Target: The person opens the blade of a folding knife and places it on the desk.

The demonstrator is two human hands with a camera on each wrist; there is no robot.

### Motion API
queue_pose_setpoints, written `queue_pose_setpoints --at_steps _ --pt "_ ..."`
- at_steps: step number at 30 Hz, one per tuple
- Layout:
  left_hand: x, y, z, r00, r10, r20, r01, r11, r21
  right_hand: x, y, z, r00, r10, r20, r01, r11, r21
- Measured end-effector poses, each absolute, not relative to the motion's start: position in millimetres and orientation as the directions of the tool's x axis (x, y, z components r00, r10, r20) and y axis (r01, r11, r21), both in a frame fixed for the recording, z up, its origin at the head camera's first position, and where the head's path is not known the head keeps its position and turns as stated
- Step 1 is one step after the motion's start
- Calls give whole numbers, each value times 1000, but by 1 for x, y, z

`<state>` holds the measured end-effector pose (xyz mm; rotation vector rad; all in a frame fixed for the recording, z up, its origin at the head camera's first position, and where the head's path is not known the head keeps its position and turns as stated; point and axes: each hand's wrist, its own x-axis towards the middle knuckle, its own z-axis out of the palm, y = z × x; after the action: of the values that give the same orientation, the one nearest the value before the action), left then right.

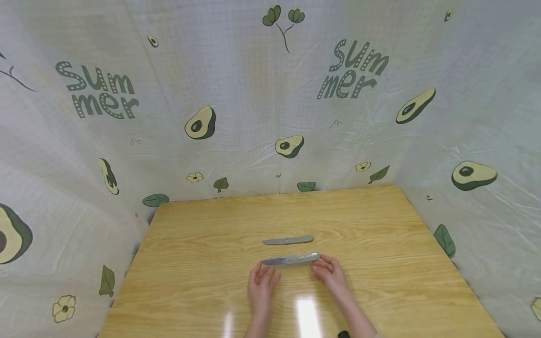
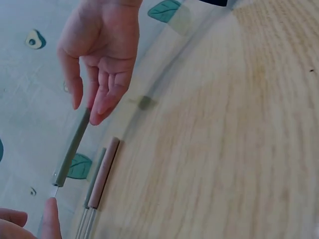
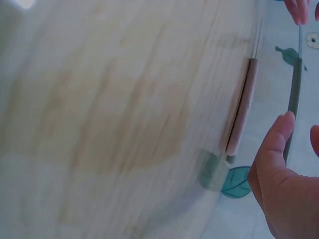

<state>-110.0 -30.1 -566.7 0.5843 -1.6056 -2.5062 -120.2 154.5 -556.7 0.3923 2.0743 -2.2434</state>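
Note:
A knife with a grey-green handle is held level above the table, its blade pointing left. My left hand pinches the blade near its tip. At the other end, my right hand grips the butt of the handle between fingers and thumb. Behind it a second knife lies on the table, also with its blade to the left. In the left wrist view a pinkish handle and a thin greenish handle lie side by side; the head view does not separate them.
The wooden table has a glossy top with bright light reflections near its front. A pale cloth printed with avocados and leaves hangs behind and at both sides. A small black object shows beside the right forearm.

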Motion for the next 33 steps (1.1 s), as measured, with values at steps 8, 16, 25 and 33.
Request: queue_pose_setpoints --at_steps 8,16,25,33 --pt "-91 -42 -576 -905 -186 -382 -295 -372 880 -104 160 -559 -941 101 -323 324 -7 -946" --pt "-86 -44 -581 -907 -142 -398 -316 -395 862 -98 165 -562 -937 -44 -348 343 81 -936" --pt "-86 -44 -579 -906 -106 -409 -346 -371 862 -100 164 -561 -925 -66 -375 359 180 -916" --pt "-88 -44 -573 -904 -122 -409 -356 -314 880 -103 166 -555 -922 -19 -386 373 212 -903"
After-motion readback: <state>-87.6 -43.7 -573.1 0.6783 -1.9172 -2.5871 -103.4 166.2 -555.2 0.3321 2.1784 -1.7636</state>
